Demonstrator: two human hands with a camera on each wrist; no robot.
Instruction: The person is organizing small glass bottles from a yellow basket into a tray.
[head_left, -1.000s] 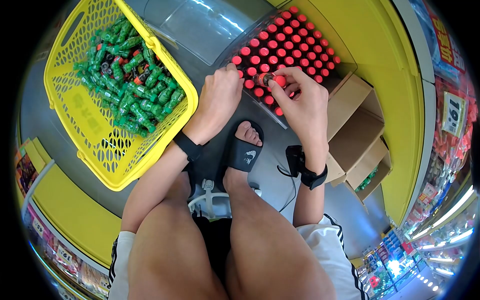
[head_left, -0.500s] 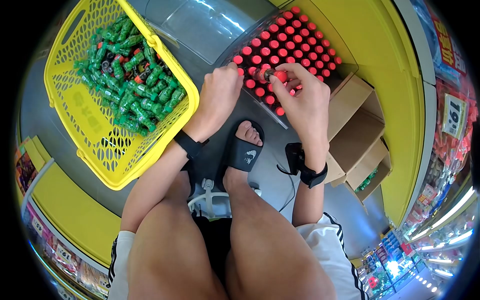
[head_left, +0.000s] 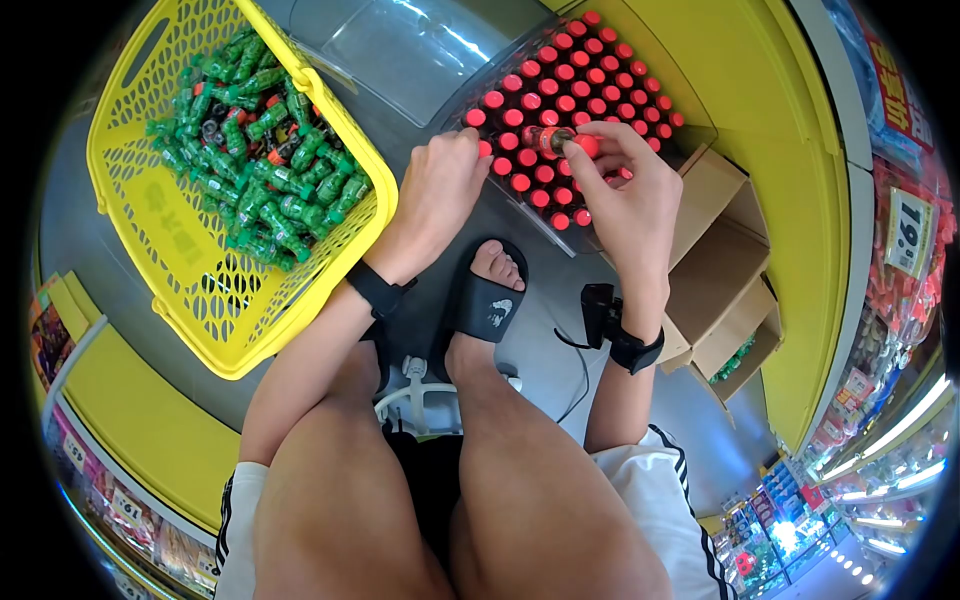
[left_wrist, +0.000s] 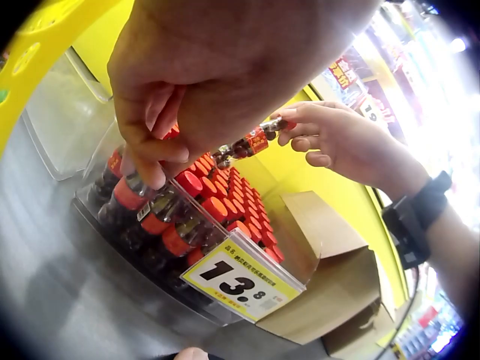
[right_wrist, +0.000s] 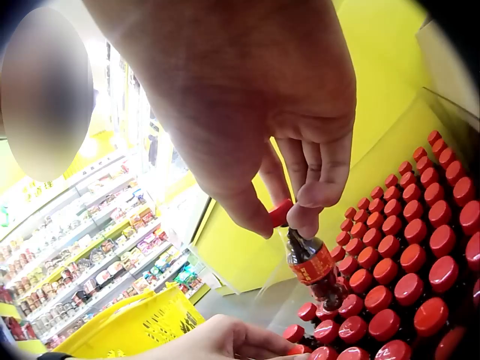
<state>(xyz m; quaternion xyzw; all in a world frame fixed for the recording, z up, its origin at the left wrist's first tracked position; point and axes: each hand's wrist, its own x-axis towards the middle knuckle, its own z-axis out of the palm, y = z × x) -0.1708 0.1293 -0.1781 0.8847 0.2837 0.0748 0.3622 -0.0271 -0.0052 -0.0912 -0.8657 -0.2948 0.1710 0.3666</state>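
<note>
Beneath you is a grey floor (head_left: 545, 310) in a shop, with shelves of packaged goods (right_wrist: 97, 262) beyond. At your left is a yellow basket (head_left: 345, 130) of small green bottles (head_left: 285, 180); ahead, a clear bin (head_left: 545, 232) packed with red-capped bottles (head_left: 596, 75). The small cola bottle (head_left: 552, 141) hangs above those, long axis tilted, cap toward your right hand (head_left: 640, 200), base slanting down leftward. Your right fingers pinch its cap, nearly closed; your left hand's (head_left: 437, 195) fingers curl round a red cap at the bin's left side.
</note>
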